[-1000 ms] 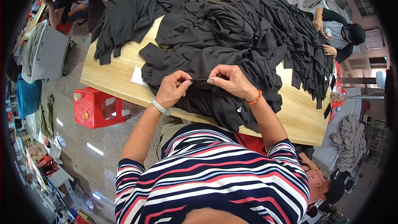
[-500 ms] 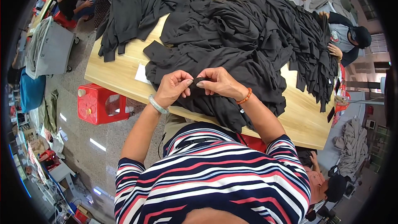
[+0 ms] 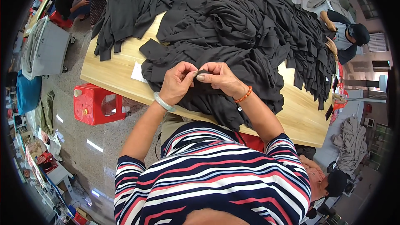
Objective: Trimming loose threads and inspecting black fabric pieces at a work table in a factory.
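Both hands (image 3: pixel 177 85) pinch a small edge of matte, softly rumpled black cloth (image 3: pixel 237 60) on the wood-grained table (image 3: pixel 304 116).

The head view is a wide fisheye looking steeply down from the wearer's head, very near the striped shirt (image 3: pixel 212 162) at six o'clock. It faces forward across the wooden surface (image 3: pixel 304 118) toward twelve, with the dark long-sleeved garments (image 3: pixel 225 25) at middle distance and straight edges bowing near the rim.
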A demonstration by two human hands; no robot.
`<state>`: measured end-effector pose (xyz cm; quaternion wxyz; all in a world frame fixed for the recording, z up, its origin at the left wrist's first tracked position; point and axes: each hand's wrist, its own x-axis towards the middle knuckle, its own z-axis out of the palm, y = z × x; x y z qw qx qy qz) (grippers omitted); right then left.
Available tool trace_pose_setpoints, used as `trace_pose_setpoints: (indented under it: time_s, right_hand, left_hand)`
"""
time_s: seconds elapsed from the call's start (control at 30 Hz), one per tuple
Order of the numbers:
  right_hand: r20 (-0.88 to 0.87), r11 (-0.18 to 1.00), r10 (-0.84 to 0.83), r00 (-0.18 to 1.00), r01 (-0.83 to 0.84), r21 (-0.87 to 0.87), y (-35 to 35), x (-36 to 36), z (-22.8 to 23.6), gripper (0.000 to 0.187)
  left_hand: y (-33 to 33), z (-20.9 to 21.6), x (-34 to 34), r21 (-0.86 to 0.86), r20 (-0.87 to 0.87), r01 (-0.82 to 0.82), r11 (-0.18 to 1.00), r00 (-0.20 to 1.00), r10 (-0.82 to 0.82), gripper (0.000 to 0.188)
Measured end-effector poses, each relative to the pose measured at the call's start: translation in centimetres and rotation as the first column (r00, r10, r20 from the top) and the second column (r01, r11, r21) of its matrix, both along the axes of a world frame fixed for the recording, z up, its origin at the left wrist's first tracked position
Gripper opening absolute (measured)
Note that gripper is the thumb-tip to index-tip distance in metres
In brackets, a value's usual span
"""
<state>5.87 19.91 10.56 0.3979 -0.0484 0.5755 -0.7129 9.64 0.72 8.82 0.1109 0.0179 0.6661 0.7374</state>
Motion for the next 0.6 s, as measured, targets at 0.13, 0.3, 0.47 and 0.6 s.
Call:
trace_pose_setpoints:
  time_s: [0.13, 0.3, 0.47, 0.6]
  right_hand:
    - [0.057, 0.982, -0.123, 0.991, 0.13, -0.138, 0.1, -0.2, 0.5, 0.011]
    - [0.039, 0.977, -0.154, 0.987, 0.158, -0.143, 0.3, 0.0, 1.9, 0.01]
    - [0.024, 0.971, -0.206, 0.978, 0.208, -0.123, 0.7, 0.1, 3.1, 0.012]
    - [-0.204, 0.96, -0.276, 0.939, 0.278, -0.02, 1.3, -0.2, 2.9, 0.012]
  left_hand:
    - [1.7, 1.5, 1.9, -0.315, -0.768, -0.525, 0.791, 0.631, 0.113, 0.023]
    - [2.7, 0.3, 3.5, -0.493, -0.552, -0.31, 0.813, 0.834, -0.017, 0.03]
    - [1.9, -3.1, 2.5, -0.184, -0.311, -0.113, 0.976, 0.949, 0.051, 0.022]
    - [0.9, -0.5, 3.1, 0.167, 0.049, 0.044, 0.985, 0.997, -0.052, 0.011]
